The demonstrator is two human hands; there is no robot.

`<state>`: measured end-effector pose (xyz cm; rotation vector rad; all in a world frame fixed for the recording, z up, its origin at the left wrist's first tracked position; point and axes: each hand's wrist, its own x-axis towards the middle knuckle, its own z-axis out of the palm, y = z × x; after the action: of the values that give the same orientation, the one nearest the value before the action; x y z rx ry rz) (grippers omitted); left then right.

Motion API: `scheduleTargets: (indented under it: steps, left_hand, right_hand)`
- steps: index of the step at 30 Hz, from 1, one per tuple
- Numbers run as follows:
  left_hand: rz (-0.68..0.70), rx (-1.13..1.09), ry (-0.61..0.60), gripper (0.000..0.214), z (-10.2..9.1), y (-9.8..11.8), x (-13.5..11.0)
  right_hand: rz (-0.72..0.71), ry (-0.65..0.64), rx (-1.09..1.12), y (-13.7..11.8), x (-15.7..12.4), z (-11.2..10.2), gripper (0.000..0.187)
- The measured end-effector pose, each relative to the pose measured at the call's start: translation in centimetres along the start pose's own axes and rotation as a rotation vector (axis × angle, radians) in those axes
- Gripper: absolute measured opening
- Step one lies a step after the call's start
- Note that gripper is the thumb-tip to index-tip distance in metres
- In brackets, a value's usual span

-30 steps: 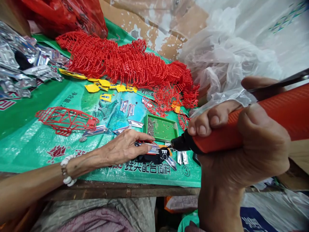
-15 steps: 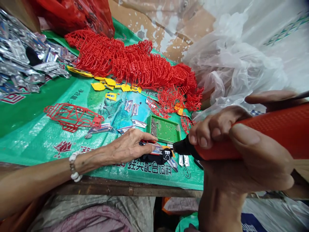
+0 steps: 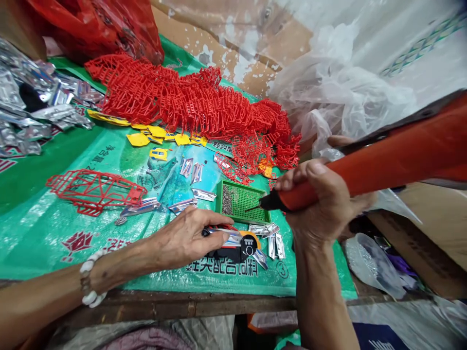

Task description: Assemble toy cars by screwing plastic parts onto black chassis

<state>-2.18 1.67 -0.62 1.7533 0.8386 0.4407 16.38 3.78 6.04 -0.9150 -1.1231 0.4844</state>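
Observation:
My left hand [image 3: 193, 236] is closed on a small toy-like assembly [image 3: 237, 248] of black, silver and orange parts, holding it down on the green sheet. A bracelet of pale beads circles that wrist. My right hand [image 3: 321, 199] grips an orange-red electric screwdriver [image 3: 379, 160], its fingers wrapped round the front of the body. The thin bit points left and down over a green tray [image 3: 267, 214], apart from the assembly. Small metal screws [image 3: 229, 197] are heaped in the tray's left part. Several silver pieces [image 3: 276, 246] lie right of the assembly.
A long pile of red plastic frames [image 3: 182, 97] stretches across the back. One red frame [image 3: 98, 189] lies at the left. Yellow pieces [image 3: 156, 131] sit before the pile. Silver parts [image 3: 44, 97] are heaped far left. Clear plastic bags [image 3: 339, 87] stand back right, a translucent bowl [image 3: 372, 262] lower right.
The screwdriver in my right hand has lifted off the assembly and moved up over the green tray, its bit now visible. My left hand still holds the assembly. The camera view has shifted slightly.

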Motion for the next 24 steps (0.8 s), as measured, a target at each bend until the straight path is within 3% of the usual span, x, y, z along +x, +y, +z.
scheduleTargets:
  steps: [4, 18, 24]
  left_hand:
    - [-0.050, -0.006, 0.004, 0.047, 0.2, -0.1, 0.0]
    - [-0.097, 0.023, 0.043, 0.046, 0.7, -0.8, 0.0]
    - [-0.083, 0.025, 0.052, 0.046, 0.6, -0.9, 0.0]
  right_hand:
    - [-0.085, -0.003, 0.040, 1.7, -0.1, -0.1, 0.018]
    - [-0.045, -0.013, 0.016, 2.9, -0.4, -0.5, 0.030]
    - [-0.067, 0.000, -0.017, 2.8, 0.0, -0.5, 0.021]
